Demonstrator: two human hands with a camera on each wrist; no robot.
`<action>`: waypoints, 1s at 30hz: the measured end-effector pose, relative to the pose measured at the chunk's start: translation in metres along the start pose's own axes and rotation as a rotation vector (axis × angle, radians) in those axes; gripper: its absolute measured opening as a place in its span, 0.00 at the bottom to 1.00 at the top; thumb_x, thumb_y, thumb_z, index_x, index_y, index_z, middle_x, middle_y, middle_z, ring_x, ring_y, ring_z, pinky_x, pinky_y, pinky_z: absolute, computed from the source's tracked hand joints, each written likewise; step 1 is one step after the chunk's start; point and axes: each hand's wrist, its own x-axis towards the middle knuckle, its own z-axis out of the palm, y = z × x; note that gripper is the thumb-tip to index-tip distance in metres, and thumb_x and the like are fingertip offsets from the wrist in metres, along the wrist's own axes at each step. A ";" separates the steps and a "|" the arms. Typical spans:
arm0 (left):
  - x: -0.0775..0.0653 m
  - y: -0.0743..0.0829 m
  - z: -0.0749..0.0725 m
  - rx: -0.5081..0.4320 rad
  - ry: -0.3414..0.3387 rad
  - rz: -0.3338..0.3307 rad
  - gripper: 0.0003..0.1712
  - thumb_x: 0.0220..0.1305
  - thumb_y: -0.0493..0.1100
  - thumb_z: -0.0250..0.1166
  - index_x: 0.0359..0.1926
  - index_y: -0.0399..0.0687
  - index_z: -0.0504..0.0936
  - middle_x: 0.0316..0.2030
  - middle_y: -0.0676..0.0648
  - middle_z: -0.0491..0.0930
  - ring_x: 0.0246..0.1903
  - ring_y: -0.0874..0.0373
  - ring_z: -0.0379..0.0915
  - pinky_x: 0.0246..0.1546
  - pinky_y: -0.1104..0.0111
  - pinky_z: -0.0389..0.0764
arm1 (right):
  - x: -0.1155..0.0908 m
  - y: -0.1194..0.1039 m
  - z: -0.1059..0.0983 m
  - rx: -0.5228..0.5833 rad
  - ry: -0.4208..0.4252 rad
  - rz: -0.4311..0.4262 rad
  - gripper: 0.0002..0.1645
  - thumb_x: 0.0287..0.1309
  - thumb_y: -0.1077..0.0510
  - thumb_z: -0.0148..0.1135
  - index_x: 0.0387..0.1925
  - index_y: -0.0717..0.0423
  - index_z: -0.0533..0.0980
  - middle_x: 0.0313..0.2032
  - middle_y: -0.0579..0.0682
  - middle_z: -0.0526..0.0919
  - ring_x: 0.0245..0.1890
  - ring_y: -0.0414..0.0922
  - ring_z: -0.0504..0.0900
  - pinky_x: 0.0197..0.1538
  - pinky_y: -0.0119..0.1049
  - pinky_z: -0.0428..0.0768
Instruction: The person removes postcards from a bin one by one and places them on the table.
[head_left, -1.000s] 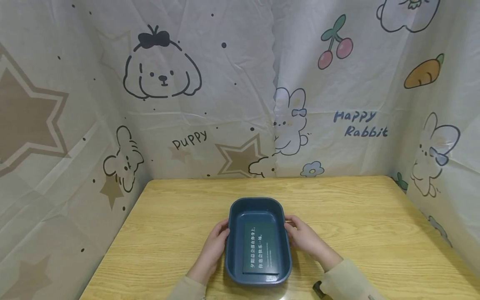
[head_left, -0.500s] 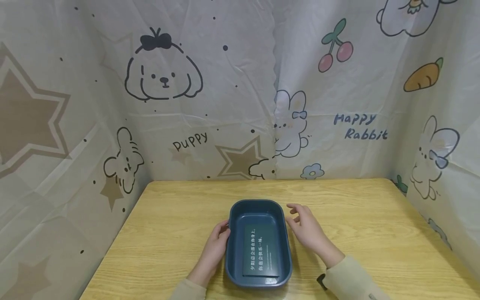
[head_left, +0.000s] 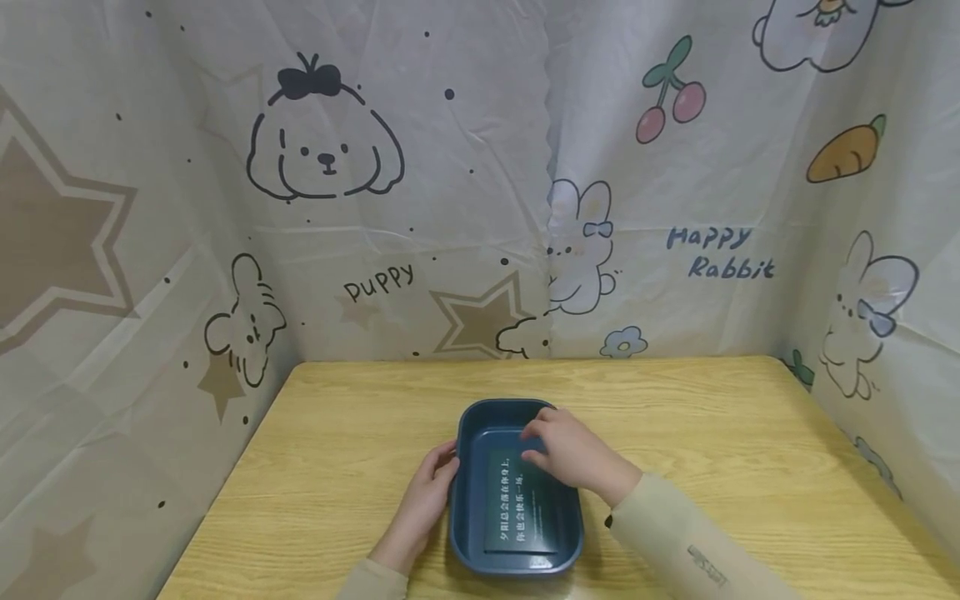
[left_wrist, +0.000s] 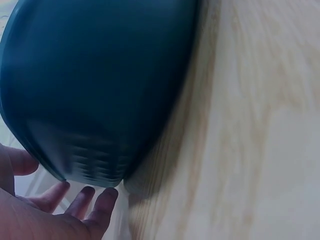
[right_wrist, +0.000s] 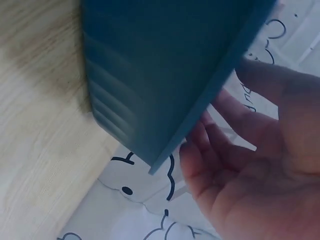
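Note:
A dark blue-green plastic basin (head_left: pixel 517 563), rectangular with rounded corners, stands upright on the table. Inside it lies a flat, dark green rectangular item with white printed characters, like a notebook (head_left: pixel 504 517). My left hand (head_left: pixel 427 500) is at the basin's left side, fingertips against the outer wall (left_wrist: pixel 95 150) and thumb by the rim. Over the basin's right rim reaches my right hand (head_left: pixel 573 450), its fingers loosely bent above the inside, over the notebook's upper right part. Nothing shows between those fingers. The right wrist view has that hand just past the rim (right_wrist: pixel 200 107).
The wood-grain table (head_left: pixel 360 417) extends around the basin on all sides. A pale cloth (head_left: pixel 465 208) printed with cartoon animals, stars and fruit hangs behind the table and along both sides. Beige sleeves (head_left: pixel 675 533) cover my forearms.
My right hand has let go of the basin's right side, lifted, and moved left over the rim. The left hand, the basin and the notebook stay in place.

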 end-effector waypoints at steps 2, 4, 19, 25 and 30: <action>0.000 0.000 0.000 -0.008 -0.005 0.006 0.25 0.72 0.47 0.49 0.65 0.42 0.66 0.63 0.33 0.67 0.61 0.40 0.62 0.62 0.44 0.67 | 0.003 0.000 0.003 -0.021 -0.030 -0.018 0.15 0.55 0.51 0.66 0.41 0.56 0.81 0.39 0.52 0.79 0.41 0.48 0.75 0.47 0.47 0.81; 0.001 -0.001 0.000 -0.011 -0.007 0.012 0.25 0.72 0.46 0.49 0.65 0.42 0.67 0.63 0.33 0.67 0.61 0.41 0.62 0.61 0.44 0.68 | 0.006 0.000 0.006 -0.038 -0.053 -0.022 0.16 0.55 0.51 0.66 0.41 0.57 0.81 0.39 0.52 0.79 0.40 0.48 0.76 0.47 0.46 0.81; 0.001 -0.004 0.001 -0.007 -0.010 0.032 0.23 0.72 0.44 0.47 0.64 0.42 0.68 0.63 0.33 0.67 0.62 0.39 0.59 0.63 0.42 0.63 | 0.022 -0.004 0.016 -0.164 -0.168 0.052 0.24 0.45 0.48 0.73 0.40 0.61 0.83 0.37 0.54 0.79 0.37 0.48 0.71 0.43 0.43 0.82; 0.001 -0.004 0.001 0.000 -0.005 0.028 0.23 0.72 0.44 0.47 0.65 0.43 0.67 0.64 0.32 0.66 0.63 0.38 0.58 0.63 0.41 0.62 | 0.021 -0.004 0.018 -0.220 -0.181 0.040 0.23 0.43 0.47 0.73 0.37 0.60 0.83 0.38 0.56 0.80 0.36 0.48 0.72 0.44 0.44 0.81; 0.000 -0.004 0.001 0.000 0.001 0.018 0.23 0.72 0.45 0.47 0.65 0.44 0.67 0.64 0.33 0.66 0.64 0.39 0.57 0.64 0.40 0.61 | 0.020 -0.005 0.019 -0.258 -0.183 0.028 0.24 0.42 0.46 0.74 0.36 0.60 0.83 0.37 0.55 0.80 0.34 0.48 0.72 0.44 0.44 0.81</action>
